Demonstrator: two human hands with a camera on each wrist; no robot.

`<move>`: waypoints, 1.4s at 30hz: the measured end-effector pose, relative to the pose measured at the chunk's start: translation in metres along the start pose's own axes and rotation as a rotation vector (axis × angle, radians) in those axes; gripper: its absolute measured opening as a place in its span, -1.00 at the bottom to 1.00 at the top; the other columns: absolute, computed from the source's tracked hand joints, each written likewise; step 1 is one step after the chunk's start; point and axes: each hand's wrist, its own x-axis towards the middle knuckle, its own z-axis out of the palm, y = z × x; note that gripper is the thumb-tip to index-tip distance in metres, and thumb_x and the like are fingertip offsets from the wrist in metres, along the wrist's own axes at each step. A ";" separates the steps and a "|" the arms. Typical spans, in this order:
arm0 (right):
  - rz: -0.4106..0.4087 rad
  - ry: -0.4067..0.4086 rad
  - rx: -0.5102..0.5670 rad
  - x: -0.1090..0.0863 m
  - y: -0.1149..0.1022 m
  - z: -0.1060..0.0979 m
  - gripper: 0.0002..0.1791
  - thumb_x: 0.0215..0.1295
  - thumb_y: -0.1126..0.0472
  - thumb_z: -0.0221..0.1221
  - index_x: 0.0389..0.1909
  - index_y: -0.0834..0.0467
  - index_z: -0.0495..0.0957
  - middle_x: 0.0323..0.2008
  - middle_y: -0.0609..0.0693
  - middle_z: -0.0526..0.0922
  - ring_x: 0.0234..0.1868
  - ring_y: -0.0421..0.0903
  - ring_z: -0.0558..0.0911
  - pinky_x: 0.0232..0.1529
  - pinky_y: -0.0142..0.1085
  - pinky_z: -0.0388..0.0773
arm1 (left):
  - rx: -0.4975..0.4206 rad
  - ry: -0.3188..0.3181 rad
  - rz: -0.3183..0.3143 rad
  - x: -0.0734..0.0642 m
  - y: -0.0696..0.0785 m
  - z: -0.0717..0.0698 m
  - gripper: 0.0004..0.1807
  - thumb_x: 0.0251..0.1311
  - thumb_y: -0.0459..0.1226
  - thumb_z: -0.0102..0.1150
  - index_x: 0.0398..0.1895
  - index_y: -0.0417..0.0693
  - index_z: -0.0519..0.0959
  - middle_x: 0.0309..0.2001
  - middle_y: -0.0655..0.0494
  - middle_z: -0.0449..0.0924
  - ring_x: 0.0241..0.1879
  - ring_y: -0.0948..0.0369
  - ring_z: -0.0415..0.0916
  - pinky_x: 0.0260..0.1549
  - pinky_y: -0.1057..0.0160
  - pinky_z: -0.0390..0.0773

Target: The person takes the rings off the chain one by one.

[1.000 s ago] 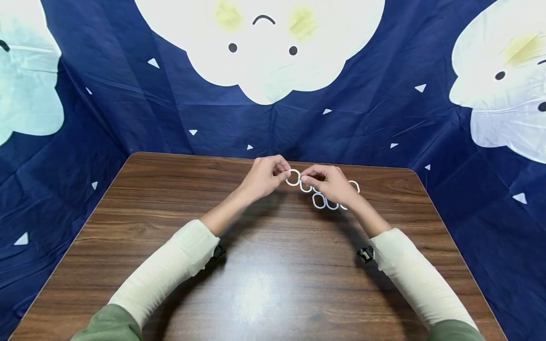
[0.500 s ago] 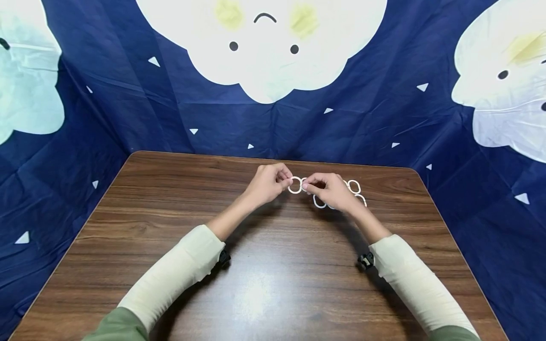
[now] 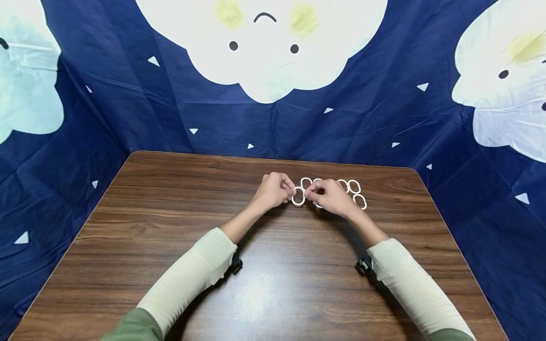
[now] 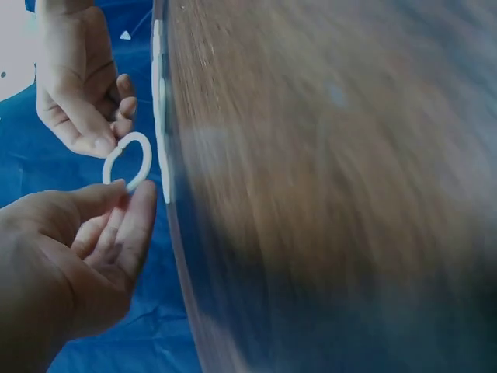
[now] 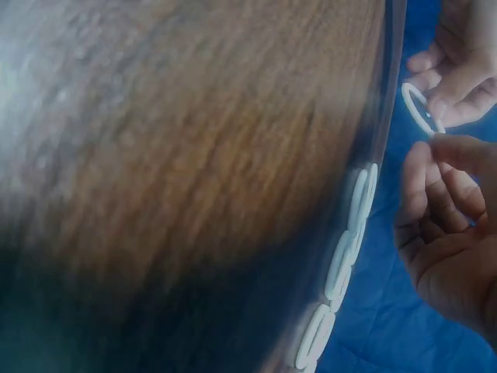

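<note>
A white oval ring [image 3: 298, 204] is held just above the tabletop between my two hands. My left hand [image 3: 275, 190] pinches its left side between thumb and fingers. On the opposite side, my right hand [image 3: 333, 196] pinches the rim. The left wrist view shows the same ring [image 4: 147, 155] raised off the wood, with fingertips at both ends; a small gap or joint seems to show near the right thumb. Several similar rings lie in two rows behind and under my right hand, among them a far-right ring [image 3: 359, 187] and a nearer ring [image 3: 365, 204]. My right hand hides some of them.
The brown wooden table [image 3: 192, 237] ends in a rounded far edge just behind the rings. A dark blue cloth [image 3: 170, 128] with cloud prints hangs around it. In the right wrist view, several rings [image 5: 339, 264] lie flat along the wood.
Both hands have moved nearer to me with the ring between them, from the back row towards the front row. Rings in the back row that were covered now show.
</note>
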 end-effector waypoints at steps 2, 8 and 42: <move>-0.007 -0.012 0.011 0.002 0.005 0.002 -0.85 0.54 0.15 0.37 -0.19 0.12 0.85 -0.39 -0.02 0.81 -0.39 -0.23 0.64 -0.24 -0.34 0.52 | -0.024 -0.001 -0.040 0.002 -0.001 0.004 -0.98 0.35 -0.48 0.45 -0.24 -0.23 0.79 -0.38 -0.08 0.86 -0.51 0.15 0.79 -0.49 0.32 0.75; -0.005 0.002 -0.051 0.023 0.055 0.019 -0.88 0.46 0.03 0.39 -0.28 -0.11 0.86 -0.43 -0.26 0.81 -0.38 -0.27 0.67 -0.21 -0.35 0.55 | -0.039 -0.003 -0.112 0.007 -0.001 0.012 -0.91 0.31 -0.53 0.46 -0.34 -0.24 0.81 -0.42 -0.13 0.86 -0.56 0.18 0.77 -0.48 0.25 0.80; 0.040 0.107 -0.143 0.007 0.002 -0.006 -0.84 0.56 0.16 0.36 -0.12 0.13 0.88 -0.22 0.03 0.91 -0.22 -0.08 0.75 -0.10 -0.17 0.63 | -0.129 -0.034 -0.296 0.030 0.013 0.029 -0.92 0.23 -0.61 0.51 -0.34 -0.40 0.77 -0.55 -0.11 0.78 -0.61 0.22 0.71 -0.46 0.24 0.82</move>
